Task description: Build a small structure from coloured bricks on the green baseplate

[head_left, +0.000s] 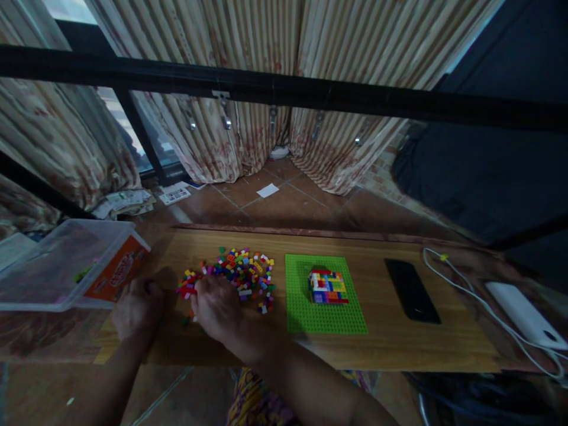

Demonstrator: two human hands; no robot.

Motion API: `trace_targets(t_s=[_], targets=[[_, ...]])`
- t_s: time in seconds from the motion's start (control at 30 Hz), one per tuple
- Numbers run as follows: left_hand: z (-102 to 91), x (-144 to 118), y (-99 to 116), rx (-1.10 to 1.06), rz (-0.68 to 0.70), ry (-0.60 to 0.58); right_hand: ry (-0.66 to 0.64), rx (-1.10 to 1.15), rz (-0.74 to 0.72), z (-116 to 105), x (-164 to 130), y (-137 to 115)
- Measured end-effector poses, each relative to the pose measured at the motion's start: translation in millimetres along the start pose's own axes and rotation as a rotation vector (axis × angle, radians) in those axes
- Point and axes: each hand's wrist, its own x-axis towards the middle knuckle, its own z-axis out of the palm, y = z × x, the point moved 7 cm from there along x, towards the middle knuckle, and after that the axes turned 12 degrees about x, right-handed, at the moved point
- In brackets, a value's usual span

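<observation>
A loose pile of small coloured toy bricks [248,269] lies on the wooden table, left of its middle. My right hand [217,305] reaches into the pile's near left side with its fingers bent down among the bricks; what they pinch is hidden. My left hand [138,305] rests on the table to the left of the pile, loosely curled, close to the plastic box; its inside does not show. To the right of the pile lies a green baseplate [326,319], carrying a small multicoloured brick build [327,287].
A clear plastic box [66,260] with an orange label stands at the left end of the table [377,349]. Right of the baseplate are a black phone [412,290], a white power bank [523,313] and a white cable [470,290]. A black bar [284,89] crosses beyond the table.
</observation>
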Motion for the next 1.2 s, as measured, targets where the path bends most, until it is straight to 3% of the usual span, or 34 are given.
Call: trace_targets(t_s=[0.13, 0.23, 0.3, 0.4, 0.5, 0.6, 0.83, 0.97, 1.2], targets=[[-9.3, -5.8, -11.6, -0.203, -0.088, 0.065, 0.208, 0.302, 0.152, -34.6, -29.0, 27.0], [-29.2, -31.7, -8.8, -0.541, -0.109, 0.17, 0.369, 0.602, 0.324, -54.8, -60.2, 57.0], [-44.3, -60.2, 11.9, -0.821, -0.029, 0.198, 0.448, 0.776, 0.35, -63.5, -77.3, 66.2], [-54.0, -110.4, 71.7, -1.069, 0.178, -0.061, 0.5, 0.986, 0.368, -69.3, -96.2, 64.1], [-60.5, -151.7, 116.5, -1.111, 0.252, -0.186, 0.535, 1.106, 0.389, -71.4, -110.0, 54.6], [-60.5, -170.2, 138.2, -1.109, 0.294, -0.206, 0.572, 1.152, 0.421, -71.9, -121.5, 52.1], [-49.0, -182.3, 141.2, -1.099, 0.302, -0.218, 0.64, 1.16, 0.478, -73.6, -138.4, 62.8], [-49.3, -189.7, 144.4, -1.097, 0.383, -0.246, 0.574, 1.143, 0.416, -77.2, -144.5, 64.3], [-41.4, -207.0, 160.0, -1.128, 0.459, -0.427, 0.448, 1.095, 0.433, -93.3, -166.4, 81.1]])
